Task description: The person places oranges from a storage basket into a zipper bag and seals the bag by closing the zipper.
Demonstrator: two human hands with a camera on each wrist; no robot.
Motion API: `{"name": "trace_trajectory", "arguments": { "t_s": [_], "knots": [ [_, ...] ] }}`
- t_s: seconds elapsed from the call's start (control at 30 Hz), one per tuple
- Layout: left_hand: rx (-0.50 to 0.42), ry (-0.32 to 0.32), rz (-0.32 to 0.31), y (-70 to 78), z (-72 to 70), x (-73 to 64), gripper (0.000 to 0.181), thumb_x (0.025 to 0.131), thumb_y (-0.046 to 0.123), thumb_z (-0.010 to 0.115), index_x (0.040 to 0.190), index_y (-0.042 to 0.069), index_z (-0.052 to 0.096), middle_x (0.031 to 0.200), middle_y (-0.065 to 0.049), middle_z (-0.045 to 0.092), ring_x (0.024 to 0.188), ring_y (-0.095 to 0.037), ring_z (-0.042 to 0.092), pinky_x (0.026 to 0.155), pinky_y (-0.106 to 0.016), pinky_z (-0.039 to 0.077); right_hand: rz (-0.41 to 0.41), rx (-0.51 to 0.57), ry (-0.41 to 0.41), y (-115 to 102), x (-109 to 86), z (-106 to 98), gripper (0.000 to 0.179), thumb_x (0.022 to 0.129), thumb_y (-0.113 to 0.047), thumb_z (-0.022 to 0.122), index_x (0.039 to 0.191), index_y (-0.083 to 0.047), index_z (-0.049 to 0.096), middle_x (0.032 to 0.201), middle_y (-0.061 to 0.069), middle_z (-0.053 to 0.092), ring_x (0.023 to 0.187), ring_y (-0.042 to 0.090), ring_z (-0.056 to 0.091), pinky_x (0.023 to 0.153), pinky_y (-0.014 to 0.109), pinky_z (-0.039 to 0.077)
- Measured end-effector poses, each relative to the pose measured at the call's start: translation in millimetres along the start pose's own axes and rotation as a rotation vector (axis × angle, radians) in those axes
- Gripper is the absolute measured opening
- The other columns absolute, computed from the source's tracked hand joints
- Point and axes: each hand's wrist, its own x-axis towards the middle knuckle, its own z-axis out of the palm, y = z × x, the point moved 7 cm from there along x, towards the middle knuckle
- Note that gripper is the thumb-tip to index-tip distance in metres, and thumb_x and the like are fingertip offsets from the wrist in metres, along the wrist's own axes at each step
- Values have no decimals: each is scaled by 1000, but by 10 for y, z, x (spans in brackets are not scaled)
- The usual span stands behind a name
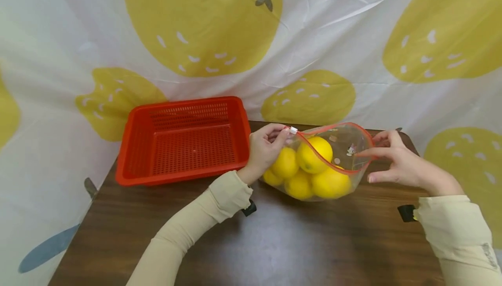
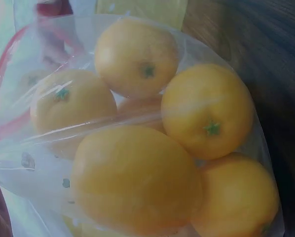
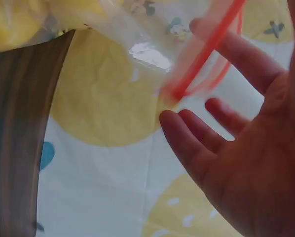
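Note:
A clear zip bag (image 1: 358,181) with a red zipper edge stands on the table, its mouth spread wide. Several yellow, orange-like fruits (image 1: 331,183) fill it, and green stem marks show on the fruits (image 2: 211,111) in the left wrist view. My left hand (image 1: 264,148) pinches the bag's left corner by the white zipper slider (image 1: 293,130). At the right end of the mouth is my right hand (image 1: 405,164), fingers spread and loosely bent; one finger reaches inside the red rim (image 3: 206,54), while the thumb and other fingers stay outside.
A red plastic basket (image 1: 182,175) with a slotted floor sits left of the bag on the dark wooden table (image 1: 313,242). Behind the table hangs a white cloth (image 1: 313,42) printed with big yellow fruits, close to the table's back edge.

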Motion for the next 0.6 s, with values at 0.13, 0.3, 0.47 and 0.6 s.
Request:
{"name": "trace_trajectory", "arguments": {
  "t_s": [0.13, 0.3, 0.47, 0.6],
  "knots": [
    [-53, 6, -47, -31, -32, 11, 13, 84, -7, 57, 87, -20, 59, 81, -32, 62, 66, -42, 62, 61, -36, 54, -85, -62, 107, 67, -24, -17, 25, 60, -12, 82, 79, -18, 68, 97, 2, 51, 83, 13, 47, 64, 20, 38],
    [-30, 14, -71, -9, -97, 53, 14, 85, -6, 56, 89, -19, 59, 82, -32, 63, 66, -41, 63, 60, -34, 54, -122, -64, 204, 93, -27, -193, 27, 62, -1, 79, 68, -23, 63, 73, -15, 56, 58, -2, 45, 51, 12, 37],
    [6, -7, -126, -97, -153, 69, 14, 85, -3, 57, 90, -16, 60, 82, -30, 64, 65, -39, 64, 57, -35, 53, -24, -37, 190, 206, 10, -301, 22, 65, -7, 79, 68, -21, 63, 66, -13, 56, 51, 1, 41, 46, 15, 34],
    [9, -22, -167, -319, -169, 63, 16, 86, 0, 58, 92, -15, 60, 83, -29, 64, 66, -39, 64, 57, -40, 52, 50, -17, 179, 347, 36, -257, 16, 68, -11, 78, 69, -19, 64, 62, -8, 57, 50, 3, 42, 45, 16, 34]
  ]
}}
